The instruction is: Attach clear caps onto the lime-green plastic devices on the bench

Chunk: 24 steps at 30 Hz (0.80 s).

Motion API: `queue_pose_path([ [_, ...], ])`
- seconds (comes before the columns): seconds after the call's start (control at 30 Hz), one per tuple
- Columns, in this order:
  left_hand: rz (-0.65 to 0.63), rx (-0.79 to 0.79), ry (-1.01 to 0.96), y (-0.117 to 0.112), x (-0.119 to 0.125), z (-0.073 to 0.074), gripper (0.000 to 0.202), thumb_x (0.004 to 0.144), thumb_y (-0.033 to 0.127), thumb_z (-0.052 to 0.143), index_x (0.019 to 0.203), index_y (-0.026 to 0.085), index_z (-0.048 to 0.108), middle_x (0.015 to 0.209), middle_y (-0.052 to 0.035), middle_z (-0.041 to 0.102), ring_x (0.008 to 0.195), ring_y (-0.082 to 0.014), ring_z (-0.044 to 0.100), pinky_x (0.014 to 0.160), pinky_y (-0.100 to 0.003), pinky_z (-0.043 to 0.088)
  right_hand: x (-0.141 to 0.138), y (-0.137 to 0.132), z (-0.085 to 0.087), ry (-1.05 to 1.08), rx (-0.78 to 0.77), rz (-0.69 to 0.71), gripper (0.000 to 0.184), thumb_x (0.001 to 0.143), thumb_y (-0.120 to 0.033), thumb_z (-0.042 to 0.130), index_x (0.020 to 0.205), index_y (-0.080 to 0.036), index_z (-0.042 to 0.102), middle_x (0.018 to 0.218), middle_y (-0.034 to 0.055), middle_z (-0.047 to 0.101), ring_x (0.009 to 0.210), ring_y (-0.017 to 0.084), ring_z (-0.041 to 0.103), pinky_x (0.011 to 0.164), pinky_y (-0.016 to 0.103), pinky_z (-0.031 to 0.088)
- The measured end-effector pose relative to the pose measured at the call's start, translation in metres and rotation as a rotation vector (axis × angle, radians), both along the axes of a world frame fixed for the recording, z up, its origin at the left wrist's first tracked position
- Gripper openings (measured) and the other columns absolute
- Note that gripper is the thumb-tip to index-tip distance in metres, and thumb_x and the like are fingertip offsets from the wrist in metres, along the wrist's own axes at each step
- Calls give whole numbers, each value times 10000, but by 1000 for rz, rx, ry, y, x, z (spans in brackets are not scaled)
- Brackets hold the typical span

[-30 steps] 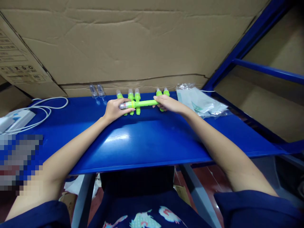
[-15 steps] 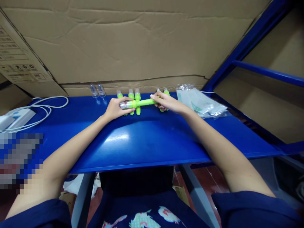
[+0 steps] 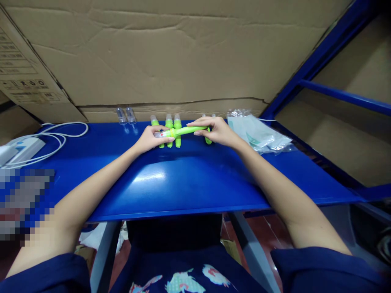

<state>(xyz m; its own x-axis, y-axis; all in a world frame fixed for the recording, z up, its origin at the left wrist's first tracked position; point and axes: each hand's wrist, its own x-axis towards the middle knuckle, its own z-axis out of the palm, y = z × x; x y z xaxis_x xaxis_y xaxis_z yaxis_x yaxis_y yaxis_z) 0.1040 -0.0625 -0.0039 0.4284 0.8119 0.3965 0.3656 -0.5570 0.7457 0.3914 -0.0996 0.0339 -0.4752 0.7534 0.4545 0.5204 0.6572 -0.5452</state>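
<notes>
Both my hands hold one bright green tube with a clear cap (image 3: 189, 130) level above the blue table. My left hand (image 3: 148, 139) is closed round its clear capped end, where a small red spot shows inside. At the plain green end, the fingers of my right hand (image 3: 215, 129) pinch the tube from above and below. Just behind it stand or lie several similar green tubes (image 3: 177, 140) with clear tops. Another green tube (image 3: 208, 140) is partly covered by my right hand.
Two clear caps (image 3: 126, 116) stand at the back left of the blue table (image 3: 183, 183). A clear plastic bag with pale contents (image 3: 256, 130) lies to the right. White cable (image 3: 62, 140) and a white power strip (image 3: 30, 146) are at left. Cardboard (image 3: 171, 53) walls the back.
My right fingers have shifted on the green tube, reaching further left along it and straightening. The tube's right end has risen slightly. My left hand keeps its grip.
</notes>
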Motion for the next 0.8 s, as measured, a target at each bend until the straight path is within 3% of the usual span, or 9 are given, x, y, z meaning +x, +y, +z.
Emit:
queue_pose_path([
  [0.13, -1, -54, -10, -3, 1, 2, 583, 708, 546, 845, 1088, 107, 807, 706, -32, 742, 479, -93, 535, 433, -215, 394, -4, -3, 0, 39, 45, -32, 300, 864, -277, 712, 1140, -279, 828, 1189, 59, 780, 1083, 259, 711, 1000, 439, 519],
  [0.3, 24, 93, 4, -1, -2, 1, 608, 655, 588, 873, 1044, 124, 821, 886, -71, 802, 700, -165, 688, 624, -251, 524, -9, -5, -7, 61, 69, -78, 287, 867, -277, 702, 1124, -278, 830, 1205, 64, 788, 1072, 273, 729, 973, 456, 534],
  [0.47, 67, 231, 64, -4, -4, 5, 603, 671, 615, 865, 1052, 149, 819, 928, -69, 816, 754, -190, 717, 699, -267, 523, -10, -5, -14, 25, 59, -138, 331, 875, -358, 677, 1142, -219, 816, 1108, 102, 806, 925, 280, 740, 860, 440, 551],
  [0.57, 79, 317, 139, -4, -5, 6, 550, 685, 582, 872, 1053, 177, 816, 857, -30, 810, 658, -153, 682, 664, -248, 485, -11, -4, -18, 37, -70, -125, 381, 905, -446, 626, 1152, -197, 774, 906, 76, 796, 692, 211, 673, 729, 392, 538],
  [0.63, 88, 373, 192, -4, -6, 7, 520, 692, 563, 877, 1062, 202, 813, 834, -11, 807, 631, -141, 671, 656, -241, 467, -11, -3, -19, 63, -223, -84, 419, 934, -541, 583, 1104, -190, 732, 742, 38, 734, 534, 147, 550, 616, 333, 484],
  [0.8, 57, 526, 268, -2, -7, 4, 500, 747, 536, 867, 1139, 231, 806, 901, -32, 821, 700, -172, 717, 669, -248, 457, -11, -4, -16, 174, -592, -24, 447, 957, -621, 561, 791, -207, 580, 540, -13, 467, 451, 97, 307, 466, 291, 258],
])
